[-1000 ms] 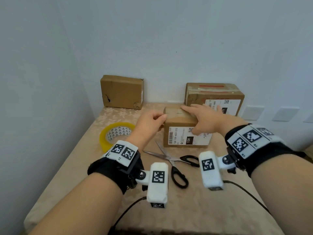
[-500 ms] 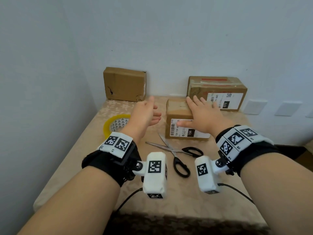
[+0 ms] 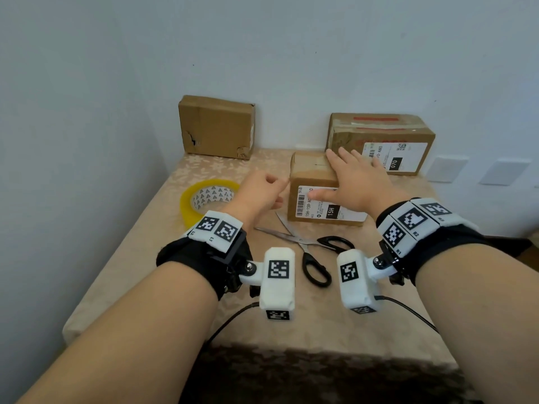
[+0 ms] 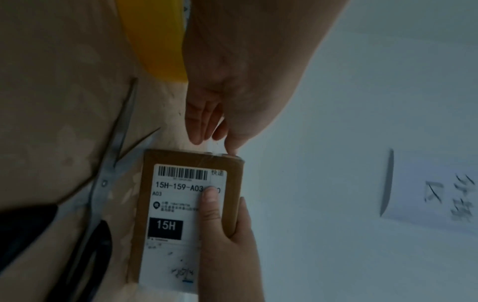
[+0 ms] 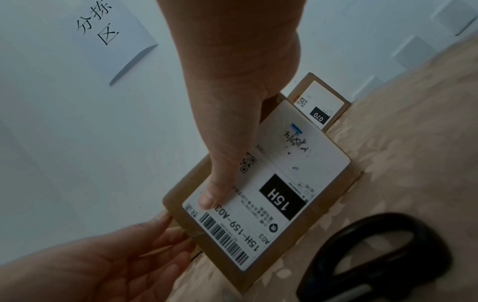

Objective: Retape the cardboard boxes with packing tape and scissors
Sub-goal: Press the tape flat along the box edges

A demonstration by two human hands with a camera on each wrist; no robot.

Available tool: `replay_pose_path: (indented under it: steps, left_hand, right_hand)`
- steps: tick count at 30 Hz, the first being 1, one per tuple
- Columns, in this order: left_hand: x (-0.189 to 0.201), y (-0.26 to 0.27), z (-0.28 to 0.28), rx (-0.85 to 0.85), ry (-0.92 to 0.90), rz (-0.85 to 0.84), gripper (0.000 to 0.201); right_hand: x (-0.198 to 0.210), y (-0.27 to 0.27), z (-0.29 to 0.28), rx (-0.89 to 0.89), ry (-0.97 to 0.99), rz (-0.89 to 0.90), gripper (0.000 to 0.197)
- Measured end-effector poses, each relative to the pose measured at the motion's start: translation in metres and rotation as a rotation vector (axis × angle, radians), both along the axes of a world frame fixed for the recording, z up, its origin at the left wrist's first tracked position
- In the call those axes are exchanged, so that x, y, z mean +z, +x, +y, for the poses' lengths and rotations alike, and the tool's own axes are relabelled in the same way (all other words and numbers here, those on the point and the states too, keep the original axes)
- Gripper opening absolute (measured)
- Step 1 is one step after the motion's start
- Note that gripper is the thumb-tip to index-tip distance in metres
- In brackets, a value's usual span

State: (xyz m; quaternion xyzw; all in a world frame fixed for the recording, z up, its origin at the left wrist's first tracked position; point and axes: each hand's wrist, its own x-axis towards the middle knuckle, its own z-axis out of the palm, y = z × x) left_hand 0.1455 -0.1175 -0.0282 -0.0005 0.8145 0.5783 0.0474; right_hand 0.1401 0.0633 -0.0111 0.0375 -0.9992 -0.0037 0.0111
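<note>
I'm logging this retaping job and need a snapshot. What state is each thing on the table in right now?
15H box: flat on table, held by right hand.
Right hand: fingers spread on box top, thumb on label.
Left hand: at the box's left end, grip unclear.
Scissors: lying open, untouched.
Tape roll: lying flat, untouched.
070 box: against wall, old tape on top.
Torn box: upright against wall.
</note>
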Motion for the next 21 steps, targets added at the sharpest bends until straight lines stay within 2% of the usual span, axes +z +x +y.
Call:
replay_pose_path:
  steps: [5,10,12,16,18,20,21]
  left_hand:
    - [0.004,-0.001,0.004,0.026,0.153,-0.095,0.016]
    - [0.016,-0.003,0.012,0.08,0.001,0.001,0.017]
    - [0.023,0.0,0.012,0.089,0.01,0.022,0.02]
    - [0.03,0.005,0.002,0.188,0.26,0.084,0.021]
    - [0.026,0.007,0.0,0.154,0.299,-0.035,0.032]
    - [0.02,0.009,0.004,0.012,0.269,-0.191,0.057]
    - [0.019,0.01,0.007,-0.055,0.269,-0.216,0.064]
  right_hand:
    - [0.0,0.0,0.001,0.005,-0.011,0.01,0.103]
    - [0.001,0.0,0.0,-0.01,-0.025,0.011,0.102]
    - [0.0,0.0,0.0,-0.012,-0.022,0.016,0.102]
    - [-0.002,-0.001,-0.001,-0.012,0.0,0.025,0.103]
    - [-0.002,-0.001,-0.001,-0.014,-0.002,0.018,0.103]
    - [-0.001,-0.001,-0.001,-0.012,-0.005,0.017,0.103]
    - [-0.001,0.0,0.0,-0.01,-0.008,0.019,0.103]
